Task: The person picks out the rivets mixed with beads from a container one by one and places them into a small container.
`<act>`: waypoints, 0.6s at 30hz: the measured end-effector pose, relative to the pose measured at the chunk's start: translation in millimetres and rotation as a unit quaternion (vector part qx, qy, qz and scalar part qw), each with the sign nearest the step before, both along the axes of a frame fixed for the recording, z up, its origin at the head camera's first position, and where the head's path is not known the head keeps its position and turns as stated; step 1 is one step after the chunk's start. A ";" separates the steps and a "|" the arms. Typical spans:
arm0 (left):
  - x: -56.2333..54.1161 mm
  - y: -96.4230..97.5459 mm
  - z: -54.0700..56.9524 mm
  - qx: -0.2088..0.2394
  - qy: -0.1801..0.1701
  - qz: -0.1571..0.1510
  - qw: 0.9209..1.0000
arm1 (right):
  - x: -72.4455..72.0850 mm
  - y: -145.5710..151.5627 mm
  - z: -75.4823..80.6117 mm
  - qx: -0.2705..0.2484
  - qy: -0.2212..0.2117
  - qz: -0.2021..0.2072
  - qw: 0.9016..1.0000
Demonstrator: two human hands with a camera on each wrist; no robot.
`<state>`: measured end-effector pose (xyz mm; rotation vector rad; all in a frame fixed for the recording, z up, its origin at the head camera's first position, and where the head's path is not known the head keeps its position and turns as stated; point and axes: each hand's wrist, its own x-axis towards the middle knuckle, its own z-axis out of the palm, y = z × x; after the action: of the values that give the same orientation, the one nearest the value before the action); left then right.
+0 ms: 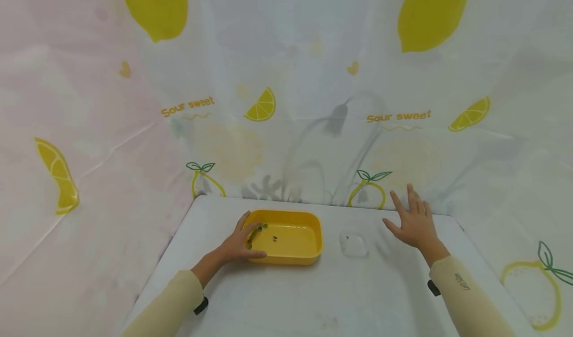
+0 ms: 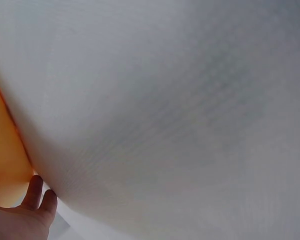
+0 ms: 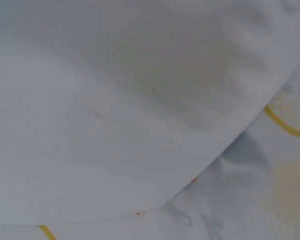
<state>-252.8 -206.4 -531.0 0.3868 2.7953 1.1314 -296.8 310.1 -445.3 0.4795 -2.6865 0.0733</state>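
Apparently a yellow, rounded-rectangular plastic tray (image 1: 291,260), near the far edge of the white table (image 1: 286,297), is being steadied: the left hand (image 1: 235,246) grips its left end, where small glassy balls (image 1: 251,238) gather. Right of it lies a clear rounded-square piece (image 1: 353,246); beyond, toward the far-right corner, the right hand (image 1: 416,226) spreads its fingers, holding nothing.

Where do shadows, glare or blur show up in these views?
Head: small highlights in the yellow tray, soft shadow beside the right hand, clear item faint against white; left wrist: pale surface soft and undetailed, left hand dim; right wrist: broad, blurry-edged shadow across the white table.
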 end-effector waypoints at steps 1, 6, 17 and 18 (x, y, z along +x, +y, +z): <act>-0.3 -0.3 0.3 0.001 0.000 -0.001 1.000 | -0.4 -0.4 0.4 -0.001 0.009 0.003 1.000; -0.2 -1.1 -0.6 0.006 0.012 -0.009 1.000 | -7.8 -3.4 -1.1 -0.009 0.076 0.038 0.996; -2.2 -0.9 -2.1 0.000 0.025 -0.012 1.000 | -19.1 -40.4 2.7 -0.006 0.047 0.032 0.998; -1.9 -1.8 -2.4 -0.002 0.022 -0.010 1.000 | -19.3 -46.5 1.9 -0.007 0.040 0.030 0.999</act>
<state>-254.6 -208.2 -533.4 0.4441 2.8244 1.1269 -316.1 263.6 -443.5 0.5483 -2.5916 0.0873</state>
